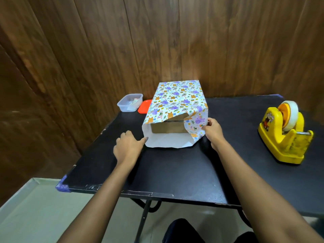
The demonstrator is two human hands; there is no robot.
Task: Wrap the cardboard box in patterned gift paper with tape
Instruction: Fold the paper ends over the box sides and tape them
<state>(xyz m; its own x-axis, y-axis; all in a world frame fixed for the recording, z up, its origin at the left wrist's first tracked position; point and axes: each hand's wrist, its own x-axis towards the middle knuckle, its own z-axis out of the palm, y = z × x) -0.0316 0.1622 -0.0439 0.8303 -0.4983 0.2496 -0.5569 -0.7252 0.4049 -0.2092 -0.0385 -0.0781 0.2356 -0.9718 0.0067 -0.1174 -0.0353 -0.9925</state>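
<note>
The cardboard box [168,128] lies on the black table [175,169], sleeved in patterned gift paper [175,99] with purple and orange animals. The near end of the paper tube stands open, its white inside [166,140] showing and the brown box end visible within. My right hand [213,130] pinches the right flap of the paper and folds it inward across the opening. My left hand [128,146] rests on the table with its fingertip touching the lower left corner of the paper. A yellow tape dispenser [284,134] with a roll of clear tape stands at the right.
A clear plastic container [129,102] and its red lid [144,106] sit at the table's far left, behind the box. Wooden wall panels close off the back. The table's front edge runs near my forearms, with pale floor below at the left.
</note>
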